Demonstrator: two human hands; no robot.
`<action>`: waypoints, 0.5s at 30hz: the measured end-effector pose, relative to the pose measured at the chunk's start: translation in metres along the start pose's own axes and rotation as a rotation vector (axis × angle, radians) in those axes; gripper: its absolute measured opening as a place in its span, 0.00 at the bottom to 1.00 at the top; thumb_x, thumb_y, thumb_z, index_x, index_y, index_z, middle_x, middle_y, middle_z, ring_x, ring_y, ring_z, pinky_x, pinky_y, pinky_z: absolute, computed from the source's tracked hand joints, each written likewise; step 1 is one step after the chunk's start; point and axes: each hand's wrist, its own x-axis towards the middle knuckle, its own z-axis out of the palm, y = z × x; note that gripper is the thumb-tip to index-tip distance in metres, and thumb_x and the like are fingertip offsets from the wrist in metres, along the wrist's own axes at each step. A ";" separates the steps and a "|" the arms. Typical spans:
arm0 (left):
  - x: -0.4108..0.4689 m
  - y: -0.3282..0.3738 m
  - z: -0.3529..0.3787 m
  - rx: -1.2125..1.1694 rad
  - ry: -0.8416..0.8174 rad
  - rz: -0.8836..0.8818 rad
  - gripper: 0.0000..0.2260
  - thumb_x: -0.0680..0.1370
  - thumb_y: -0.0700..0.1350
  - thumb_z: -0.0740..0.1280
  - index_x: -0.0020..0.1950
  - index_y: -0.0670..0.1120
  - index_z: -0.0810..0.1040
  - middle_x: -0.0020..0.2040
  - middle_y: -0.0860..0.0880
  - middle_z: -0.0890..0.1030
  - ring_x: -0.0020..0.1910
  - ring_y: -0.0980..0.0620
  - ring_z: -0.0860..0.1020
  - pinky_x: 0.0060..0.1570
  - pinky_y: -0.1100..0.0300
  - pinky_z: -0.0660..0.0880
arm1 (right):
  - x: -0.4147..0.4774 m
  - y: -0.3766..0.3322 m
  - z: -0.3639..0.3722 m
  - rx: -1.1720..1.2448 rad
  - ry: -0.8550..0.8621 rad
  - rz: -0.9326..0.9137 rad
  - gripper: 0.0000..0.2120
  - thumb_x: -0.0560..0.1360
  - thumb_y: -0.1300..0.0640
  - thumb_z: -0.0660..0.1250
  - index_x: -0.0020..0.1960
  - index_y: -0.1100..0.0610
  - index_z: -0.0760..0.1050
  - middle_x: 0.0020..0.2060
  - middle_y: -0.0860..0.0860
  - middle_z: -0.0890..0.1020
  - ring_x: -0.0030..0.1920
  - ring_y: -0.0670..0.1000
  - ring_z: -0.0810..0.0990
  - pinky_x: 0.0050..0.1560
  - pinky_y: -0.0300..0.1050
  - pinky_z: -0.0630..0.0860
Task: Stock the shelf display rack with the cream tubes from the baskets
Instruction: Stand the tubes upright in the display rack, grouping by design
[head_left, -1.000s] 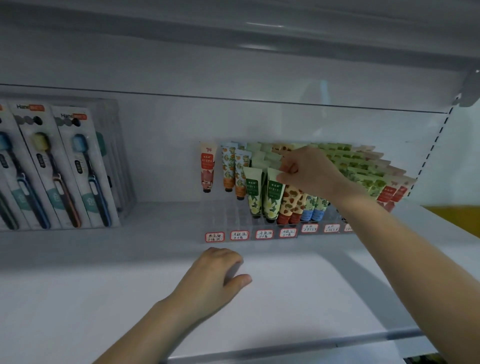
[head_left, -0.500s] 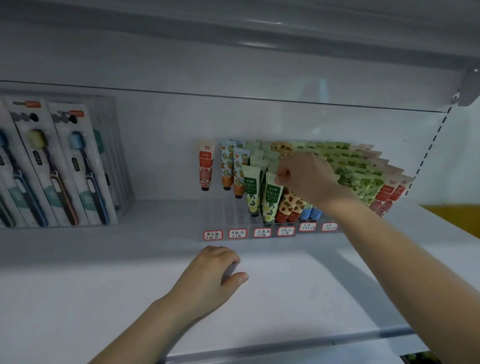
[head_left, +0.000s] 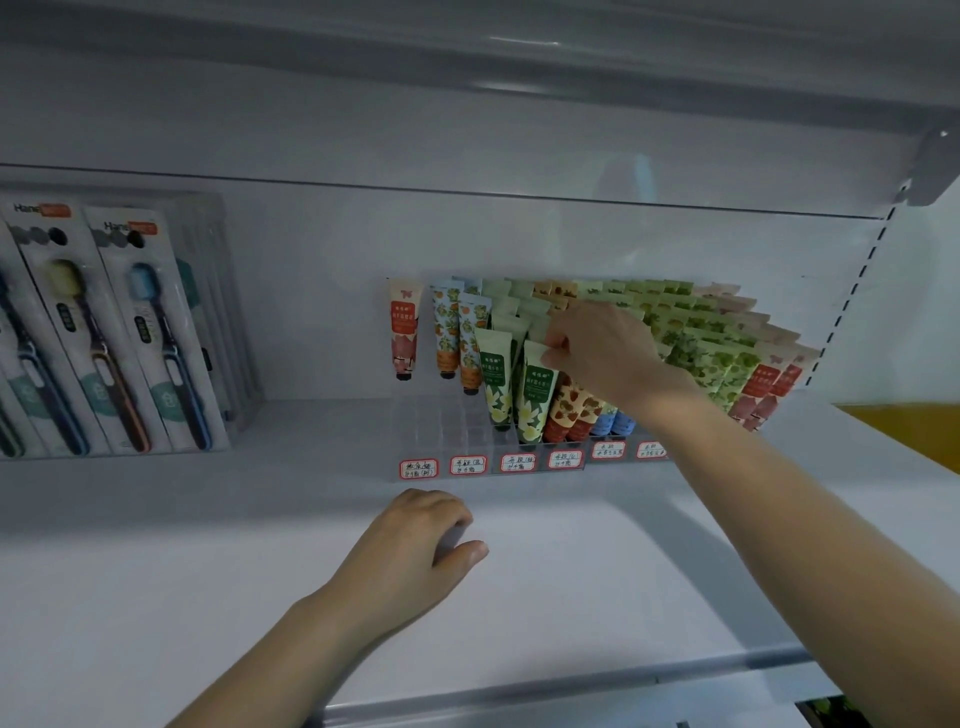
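Cream tubes (head_left: 696, 358) fill a clear acrylic display rack (head_left: 441, 426) that sits toward the back of a white shelf (head_left: 597, 571). They stand cap-down and lean back in rows. The right hand (head_left: 608, 353) reaches in from the right over the rack. Its thumb and curled fingertips pinch the crimped top edge of a green cream tube (head_left: 535, 400) printed with a white flower. Its other fingers bend over the tubes behind.

The green cream tube stands at the front of its row, cap down inside a rack compartment. A second green flower-print tube (head_left: 496, 384) is just beside it on the left. To its right, partly under the wrist, are orange-red patterned tubes (head_left: 569, 410) and then blue tubes (head_left: 613, 422). Further left stand pale blue tubes with an orange fruit print (head_left: 448, 332) and, at the end, a single pink tube (head_left: 404, 332). Light green tubes make up most of the right side, and red-and-pink tubes (head_left: 763, 384) close the far right. Small white price labels with red borders (head_left: 418, 468) line the rack's front edge.

The left hand (head_left: 415, 545) rests palm down on the shelf, near the front of the rack and apart from it. Its fingers are loosely curled under and the thumb points right, and it holds nothing that shows. At the left, toothbrushes in clear-fronted white packs (head_left: 156, 332) lean against the back wall. A grey upper shelf (head_left: 467, 62) runs overhead.
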 end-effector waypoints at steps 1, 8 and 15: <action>0.000 0.000 0.001 0.001 0.004 0.001 0.33 0.67 0.68 0.47 0.52 0.47 0.78 0.53 0.55 0.79 0.53 0.57 0.72 0.54 0.65 0.69 | 0.001 -0.001 0.000 -0.011 -0.003 -0.003 0.08 0.78 0.55 0.63 0.47 0.58 0.79 0.44 0.51 0.76 0.49 0.53 0.77 0.41 0.42 0.68; 0.000 0.000 0.001 0.003 0.012 -0.001 0.32 0.67 0.68 0.47 0.51 0.47 0.78 0.52 0.54 0.79 0.52 0.57 0.73 0.53 0.63 0.70 | 0.003 -0.005 0.000 0.007 -0.021 -0.007 0.08 0.78 0.55 0.64 0.48 0.57 0.79 0.46 0.50 0.77 0.49 0.53 0.77 0.43 0.43 0.71; 0.000 0.002 -0.002 0.004 0.020 -0.003 0.33 0.67 0.68 0.47 0.52 0.47 0.78 0.53 0.53 0.79 0.54 0.56 0.73 0.54 0.65 0.69 | 0.004 0.000 -0.001 0.024 -0.038 0.072 0.14 0.75 0.59 0.63 0.32 0.56 0.67 0.30 0.48 0.71 0.35 0.52 0.74 0.33 0.40 0.68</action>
